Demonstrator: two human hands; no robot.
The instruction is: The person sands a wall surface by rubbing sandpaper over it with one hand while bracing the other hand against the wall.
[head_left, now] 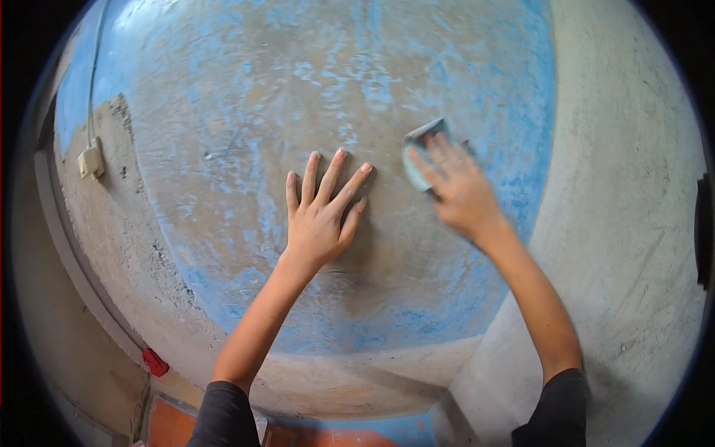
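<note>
A wall (395, 290) with worn blue paint over grey-brown plaster fills the middle of the view. My left hand (320, 216) lies flat against it with the fingers spread, holding nothing. To the right, my right hand (463, 190) presses a greenish-grey sheet (418, 173), which looks like sandpaper, against the wall. The sheet's dark upper edge is folded and stands a little off the surface. Motion blurs the right fingers, and they cover part of the sheet.
At the left, a beige electrical box (91, 159) hangs on a cable. A red object (156, 362) lies at the lower left. Bare grey wall (618, 223) meets the blue area on the right. Orange floor (173, 423) shows at the bottom.
</note>
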